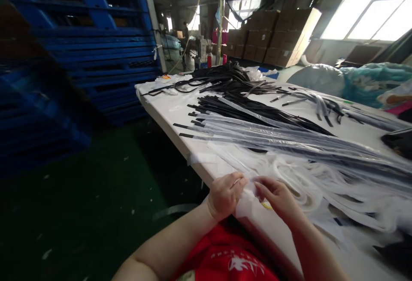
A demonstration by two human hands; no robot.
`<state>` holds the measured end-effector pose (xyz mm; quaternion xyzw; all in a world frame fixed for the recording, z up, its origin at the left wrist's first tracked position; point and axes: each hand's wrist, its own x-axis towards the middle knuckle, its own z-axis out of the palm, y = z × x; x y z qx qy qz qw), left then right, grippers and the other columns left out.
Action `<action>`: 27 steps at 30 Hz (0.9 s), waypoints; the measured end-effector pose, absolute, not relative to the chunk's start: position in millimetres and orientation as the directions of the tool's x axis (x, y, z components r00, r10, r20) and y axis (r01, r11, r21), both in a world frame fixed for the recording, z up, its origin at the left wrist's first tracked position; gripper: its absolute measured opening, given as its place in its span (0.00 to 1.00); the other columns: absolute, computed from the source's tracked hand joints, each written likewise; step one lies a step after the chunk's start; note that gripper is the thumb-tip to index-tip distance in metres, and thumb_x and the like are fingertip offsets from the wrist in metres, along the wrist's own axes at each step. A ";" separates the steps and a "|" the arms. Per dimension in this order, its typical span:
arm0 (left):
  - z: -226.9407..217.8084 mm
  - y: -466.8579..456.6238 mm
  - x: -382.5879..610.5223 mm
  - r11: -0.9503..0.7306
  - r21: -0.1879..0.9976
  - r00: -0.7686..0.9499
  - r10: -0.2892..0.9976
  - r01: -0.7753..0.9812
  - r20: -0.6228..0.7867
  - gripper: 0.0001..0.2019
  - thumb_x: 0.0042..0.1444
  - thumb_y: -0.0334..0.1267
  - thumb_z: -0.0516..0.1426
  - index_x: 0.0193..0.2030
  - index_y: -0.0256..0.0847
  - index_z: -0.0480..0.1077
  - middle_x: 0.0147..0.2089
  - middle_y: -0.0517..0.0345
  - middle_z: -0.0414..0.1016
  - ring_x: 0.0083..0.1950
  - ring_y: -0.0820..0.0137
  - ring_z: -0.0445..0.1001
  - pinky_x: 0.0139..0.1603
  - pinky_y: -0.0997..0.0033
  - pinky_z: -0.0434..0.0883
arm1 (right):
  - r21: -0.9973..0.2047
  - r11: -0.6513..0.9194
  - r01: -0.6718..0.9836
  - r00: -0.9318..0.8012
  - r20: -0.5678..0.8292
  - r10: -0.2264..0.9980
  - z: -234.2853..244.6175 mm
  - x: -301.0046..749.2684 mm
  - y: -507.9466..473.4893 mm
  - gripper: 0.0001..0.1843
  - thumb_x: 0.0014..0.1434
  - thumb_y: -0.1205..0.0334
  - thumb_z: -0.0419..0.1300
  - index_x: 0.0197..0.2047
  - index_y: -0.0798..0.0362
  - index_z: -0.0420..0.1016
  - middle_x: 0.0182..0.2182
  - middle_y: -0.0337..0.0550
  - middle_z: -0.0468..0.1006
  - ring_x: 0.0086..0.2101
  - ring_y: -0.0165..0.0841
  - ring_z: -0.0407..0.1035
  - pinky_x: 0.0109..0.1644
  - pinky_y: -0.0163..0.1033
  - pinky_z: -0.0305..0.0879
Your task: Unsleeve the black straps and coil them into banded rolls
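Close together at the table's near edge, both my hands have their fingers closed around a thin, whitish see-through plastic strip (249, 185). My left hand (226, 195) is curled with its knuckles up. Opposite it, my right hand (274, 194) pinches with thumb and forefinger; exactly what lies between the fingertips is blurred. Beyond them, white strips (291, 182) lie in loose coils. Black straps in clear plastic sleeves (277, 137) run lengthwise behind these, and a bundle of bare black straps (244, 111) lies farther back. Something small and yellow (267, 205) shows under my right hand.
The white table (161, 105) extends away and right, with a heap of black straps (225, 77) at its far end. Blue pallets (96, 49) are stacked left. Cardboard boxes (267, 36) and filled plastic bags (373, 81) stand behind. A person's arm (397, 98) shows far right.
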<state>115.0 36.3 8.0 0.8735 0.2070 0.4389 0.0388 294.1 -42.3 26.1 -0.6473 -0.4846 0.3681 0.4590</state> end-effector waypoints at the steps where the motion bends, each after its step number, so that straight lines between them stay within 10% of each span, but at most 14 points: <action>1: 7.9 37.8 111.8 -0.902 0.255 0.518 0.412 0.349 0.749 0.14 0.67 0.32 0.48 0.47 0.40 0.75 0.45 0.51 0.80 0.41 0.66 0.79 0.39 0.69 0.73 | -0.938 -0.114 0.326 0.300 -0.012 0.954 24.8 293.9 -42.4 0.30 0.52 0.35 0.61 0.43 0.55 0.76 0.26 0.42 0.75 0.26 0.34 0.68 0.32 0.39 0.67; 5: 11.3 39.1 101.8 -0.903 0.207 0.512 0.390 0.377 0.766 0.14 0.67 0.33 0.48 0.47 0.40 0.75 0.46 0.52 0.80 0.40 0.68 0.78 0.38 0.69 0.74 | -0.845 -0.096 0.526 0.314 0.088 0.945 25.8 294.2 -40.9 0.25 0.54 0.38 0.62 0.37 0.54 0.76 0.29 0.43 0.76 0.29 0.34 0.68 0.35 0.39 0.66; 9: 17.2 32.2 96.0 -0.923 0.172 0.496 0.333 0.343 0.802 0.14 0.69 0.36 0.47 0.43 0.39 0.75 0.43 0.56 0.80 0.37 0.71 0.78 0.35 0.72 0.74 | -0.927 -0.081 0.367 0.094 -0.050 0.994 33.5 285.3 -36.8 0.28 0.57 0.36 0.60 0.23 0.54 0.67 0.19 0.37 0.66 0.23 0.29 0.60 0.28 0.34 0.60; 15: 12.0 10.6 79.9 -0.939 0.179 0.495 0.309 0.293 0.812 0.13 0.68 0.36 0.48 0.48 0.39 0.74 0.44 0.55 0.80 0.37 0.71 0.78 0.35 0.73 0.75 | -0.961 -0.270 -0.059 -0.045 -0.268 0.963 46.4 253.5 -19.8 0.26 0.53 0.43 0.68 0.45 0.56 0.77 0.26 0.40 0.73 0.25 0.29 0.66 0.27 0.32 0.63; 19: 2.7 3.6 69.1 -0.838 0.504 0.344 0.545 0.209 0.765 0.13 0.65 0.36 0.51 0.49 0.37 0.74 0.47 0.47 0.78 0.44 0.67 0.78 0.44 0.70 0.75 | -0.987 -0.149 -0.064 0.115 -0.156 0.981 46.2 245.9 -12.1 0.34 0.56 0.44 0.65 0.62 0.52 0.69 0.22 0.35 0.71 0.18 0.24 0.60 0.20 0.28 0.54; 23: 0.5 9.0 72.6 -0.305 0.946 0.417 0.850 -0.106 0.321 0.21 0.63 0.52 0.53 0.35 0.35 0.77 0.28 0.53 0.75 0.30 0.70 0.74 0.33 0.72 0.71 | -0.991 -0.101 0.086 0.078 -0.094 0.993 43.3 241.7 -15.9 0.38 0.62 0.42 0.58 0.69 0.53 0.59 0.16 0.32 0.68 0.14 0.25 0.55 0.15 0.27 0.50; 27: 3.7 17.9 82.5 0.336 0.882 0.503 0.853 -0.329 -0.138 0.31 0.52 0.67 0.55 0.27 0.35 0.72 0.12 0.65 0.59 0.14 0.79 0.53 0.18 0.74 0.50 | -0.968 -0.100 0.231 0.060 -0.088 0.994 45.8 234.7 -28.0 0.42 0.62 0.38 0.54 0.70 0.57 0.54 0.15 0.34 0.69 0.13 0.25 0.54 0.15 0.28 0.51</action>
